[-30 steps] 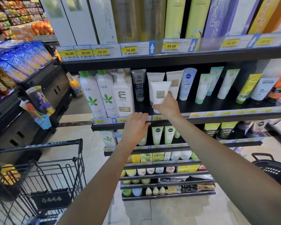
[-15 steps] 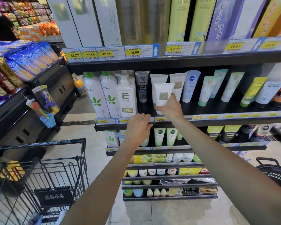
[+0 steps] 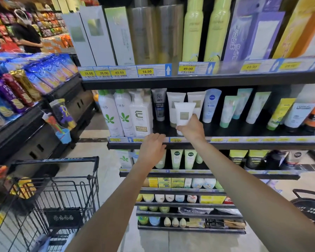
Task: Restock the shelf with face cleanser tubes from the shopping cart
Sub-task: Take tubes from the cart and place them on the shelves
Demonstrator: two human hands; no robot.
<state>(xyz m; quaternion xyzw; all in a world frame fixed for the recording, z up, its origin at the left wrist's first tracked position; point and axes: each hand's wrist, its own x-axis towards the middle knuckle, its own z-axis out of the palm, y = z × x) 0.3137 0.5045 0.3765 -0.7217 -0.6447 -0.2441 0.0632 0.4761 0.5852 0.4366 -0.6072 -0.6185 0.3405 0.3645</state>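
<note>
- Face cleanser tube (image 3: 184, 113): long axis near vertical, flat crimped end up, cap end down behind the right hand. White body, small olive-grey square label mid-front. Sits at the front of the shelf (image 3: 244, 145), just ahead of two matching white tubes (image 3: 175, 106).
- Shelf run: black, yellow price tags along its edge. Left of the tube are a grey men's tube (image 3: 159, 104) and white pump bottles with green leaf prints (image 3: 109, 115); right of it a blue-white Nivea tube (image 3: 211, 105) and more green and yellow tubes.
- Shopping cart (image 3: 62, 188): black wire, lower left, well apart from the tube.
- Right hand (image 3: 191, 129): fingers curled round the tube's lower part, gripping it.
- Left hand (image 3: 151, 150): fingers loosely bent over the shelf's front edge, holding nothing.
</note>
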